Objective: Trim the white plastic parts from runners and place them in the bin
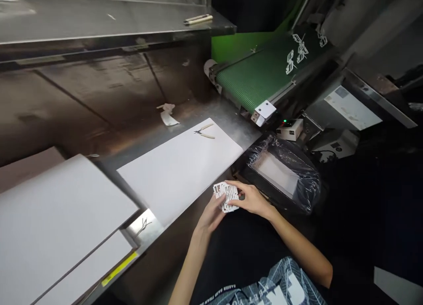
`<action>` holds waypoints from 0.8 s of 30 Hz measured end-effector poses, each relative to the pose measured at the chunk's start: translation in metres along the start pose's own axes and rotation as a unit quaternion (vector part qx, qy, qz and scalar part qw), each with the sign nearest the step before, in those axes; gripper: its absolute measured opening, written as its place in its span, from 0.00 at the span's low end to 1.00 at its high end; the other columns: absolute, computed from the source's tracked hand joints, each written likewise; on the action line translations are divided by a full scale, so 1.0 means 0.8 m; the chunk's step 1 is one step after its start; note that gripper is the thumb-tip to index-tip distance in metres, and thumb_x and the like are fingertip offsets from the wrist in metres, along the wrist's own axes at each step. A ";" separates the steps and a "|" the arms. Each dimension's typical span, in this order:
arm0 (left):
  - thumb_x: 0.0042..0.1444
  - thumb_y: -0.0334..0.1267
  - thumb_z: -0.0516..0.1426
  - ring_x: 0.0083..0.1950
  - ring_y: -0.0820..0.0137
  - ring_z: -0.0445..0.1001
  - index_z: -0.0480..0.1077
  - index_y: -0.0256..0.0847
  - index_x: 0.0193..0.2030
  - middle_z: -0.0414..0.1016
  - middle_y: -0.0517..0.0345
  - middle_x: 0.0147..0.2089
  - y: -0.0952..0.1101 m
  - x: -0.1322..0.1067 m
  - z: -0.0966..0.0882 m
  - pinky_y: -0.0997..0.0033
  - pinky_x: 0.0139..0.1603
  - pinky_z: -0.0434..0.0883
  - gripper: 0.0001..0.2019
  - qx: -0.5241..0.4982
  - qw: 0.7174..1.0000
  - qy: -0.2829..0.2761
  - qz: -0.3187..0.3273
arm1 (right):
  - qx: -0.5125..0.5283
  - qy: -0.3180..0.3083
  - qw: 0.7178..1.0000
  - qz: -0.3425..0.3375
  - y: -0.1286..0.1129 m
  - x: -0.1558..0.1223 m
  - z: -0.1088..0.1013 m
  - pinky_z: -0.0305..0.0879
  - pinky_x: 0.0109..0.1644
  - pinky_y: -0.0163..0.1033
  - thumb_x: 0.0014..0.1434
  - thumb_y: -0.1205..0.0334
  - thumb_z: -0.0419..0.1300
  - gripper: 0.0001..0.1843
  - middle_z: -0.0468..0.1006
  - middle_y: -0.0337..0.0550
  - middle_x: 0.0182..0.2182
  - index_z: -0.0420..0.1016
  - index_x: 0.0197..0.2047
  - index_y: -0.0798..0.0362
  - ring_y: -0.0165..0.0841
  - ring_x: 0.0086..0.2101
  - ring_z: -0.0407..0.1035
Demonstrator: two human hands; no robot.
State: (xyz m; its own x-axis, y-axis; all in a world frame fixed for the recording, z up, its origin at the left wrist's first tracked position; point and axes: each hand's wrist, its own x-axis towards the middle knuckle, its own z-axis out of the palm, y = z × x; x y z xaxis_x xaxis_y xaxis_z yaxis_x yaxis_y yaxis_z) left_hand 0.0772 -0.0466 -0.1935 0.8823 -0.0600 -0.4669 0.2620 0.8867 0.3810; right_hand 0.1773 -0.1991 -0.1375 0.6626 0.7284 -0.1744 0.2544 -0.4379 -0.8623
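Close in front of my body, just off the bench edge, I hold a small bundle of white plastic frames (231, 196) with cut-out slots. My left hand (213, 211) is wrapped round the bundle's left and lower side, the thumb lying over its front. From the right, my right hand (251, 200) pinches the same frames between thumb and fingers at their upper and right edges. How many frames are in the bundle I cannot tell. A pair of cutting pliers (205, 132) with cream handles lies spread on the white sheet (165, 172) beyond my hands.
A green conveyor belt (246, 82) at the upper right carries several white plastic parts (300, 48). Below it stands a bin lined with black plastic (309, 186), a white box (277, 170) inside. White boards (62, 221) are at left. A crumpled scrap (169, 117) lies behind the sheet.
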 end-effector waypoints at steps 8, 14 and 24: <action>0.42 0.42 0.78 0.50 0.56 0.81 0.74 0.34 0.60 0.81 0.44 0.53 -0.039 0.038 0.026 0.60 0.58 0.78 0.39 0.040 0.997 0.014 -0.067 | 0.069 0.075 0.995 0.006 0.043 -0.027 -0.046 0.72 0.48 0.36 0.59 0.59 0.73 0.09 0.75 0.45 0.59 0.86 0.43 0.50 0.34 0.49 0.74; 0.50 0.38 0.75 0.43 0.64 0.81 0.76 0.35 0.53 0.81 0.48 0.50 -0.058 0.088 0.080 0.68 0.46 0.80 0.26 0.098 0.992 0.049 -0.069 | 0.104 0.103 0.989 0.032 0.100 -0.024 -0.097 0.74 0.42 0.35 0.57 0.69 0.71 0.31 0.74 0.44 0.46 0.79 0.63 0.45 0.29 0.38 0.72; 0.48 0.50 0.76 0.52 0.58 0.79 0.73 0.39 0.61 0.77 0.45 0.59 -0.113 0.211 0.157 0.57 0.49 0.81 0.36 0.162 0.974 0.119 -0.101 | 0.196 0.178 0.958 0.111 0.226 -0.021 -0.187 0.76 0.42 0.34 0.55 0.68 0.73 0.22 0.74 0.45 0.48 0.80 0.54 0.52 0.28 0.38 0.75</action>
State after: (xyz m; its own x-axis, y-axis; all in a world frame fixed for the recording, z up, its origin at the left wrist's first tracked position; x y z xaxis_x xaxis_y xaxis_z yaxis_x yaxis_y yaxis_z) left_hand 0.2515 -0.1944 -0.2069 0.6943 -0.0761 -0.7156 0.5642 0.6748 0.4757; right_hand 0.3173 -0.3696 -0.2189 0.8859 0.3840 -0.2601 -0.1573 -0.2789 -0.9474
